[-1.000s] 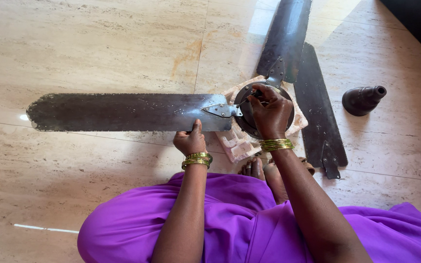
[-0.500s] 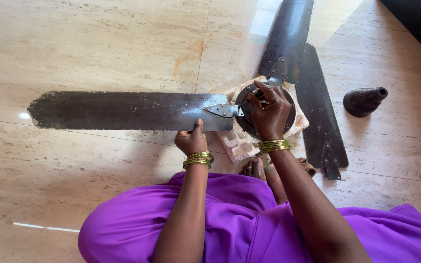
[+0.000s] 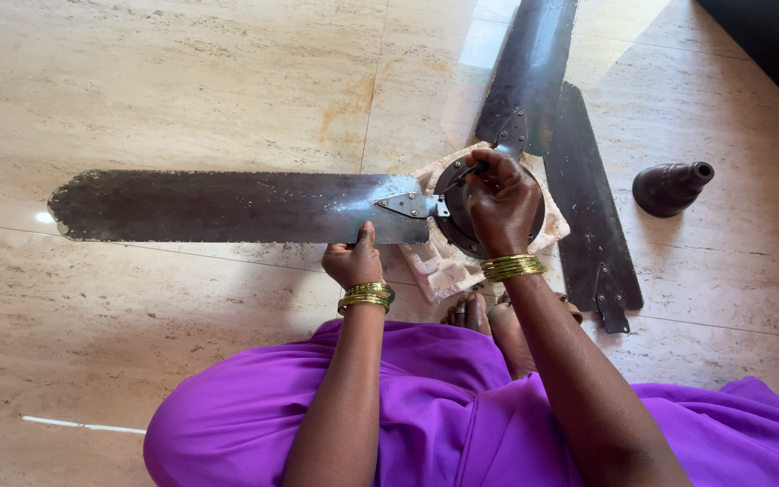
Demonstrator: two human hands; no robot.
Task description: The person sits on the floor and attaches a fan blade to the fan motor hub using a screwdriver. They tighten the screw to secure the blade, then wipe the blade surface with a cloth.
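A dark ceiling fan motor hub [image 3: 451,209] rests on a pale brick-like block [image 3: 435,261] on the tiled floor. One long dark blade [image 3: 218,206] stretches left from the hub, another blade [image 3: 526,72] runs up and away. My left hand [image 3: 353,260] grips the near edge of the left blade by its bracket [image 3: 406,205]. My right hand [image 3: 501,203] lies over the hub, closed on a thin dark tool [image 3: 463,173] whose tip points at the bracket end.
A loose third blade [image 3: 592,207] lies flat on the floor to the right of the hub. A dark cone-shaped fan canopy [image 3: 671,187] lies on its side further right. My purple garment fills the bottom, with toes beside the block.
My right hand has turned slightly on the tool over the hub. The left blade and my left hand stay almost where they were.
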